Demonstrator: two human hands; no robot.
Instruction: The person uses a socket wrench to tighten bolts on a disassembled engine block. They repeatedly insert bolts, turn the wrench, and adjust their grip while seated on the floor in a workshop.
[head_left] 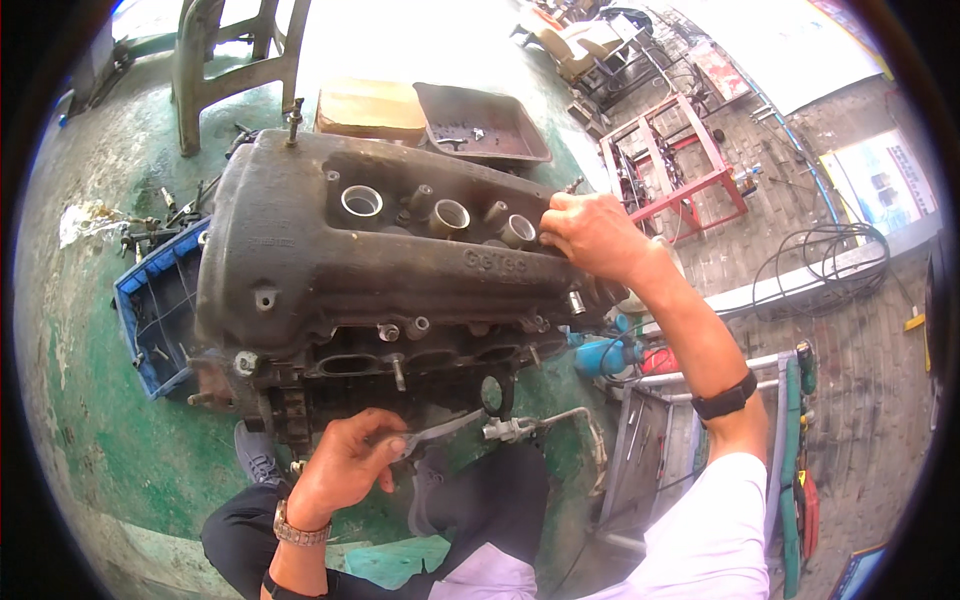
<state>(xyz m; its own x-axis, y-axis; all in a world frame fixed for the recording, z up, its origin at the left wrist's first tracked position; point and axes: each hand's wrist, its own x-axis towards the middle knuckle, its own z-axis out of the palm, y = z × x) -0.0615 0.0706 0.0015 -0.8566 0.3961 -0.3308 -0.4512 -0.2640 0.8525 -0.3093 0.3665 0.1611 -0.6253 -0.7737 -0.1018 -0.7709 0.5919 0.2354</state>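
Observation:
In front of me stands a car engine with a dark, grimy valve cover (390, 260) that has round openings along its top. My left hand (350, 460), low in front of the engine's near side, is closed around a slim metal wrench (445, 430). The wrench points right, and its far end is hard to make out. My right hand (595, 235) rests at the cover's right end with the fingers pinched together. What they grip, if anything, is hidden. A stud (399, 372) sticks out below the cover's near edge.
Left of the engine lies a blue crate (150, 300) with loose parts. Behind it are a cardboard box (370, 105) and a dark tray (490, 120). A stool (190, 90) stands far left, a red metal frame (690, 200) far right. Near right is a metal cart (640, 440).

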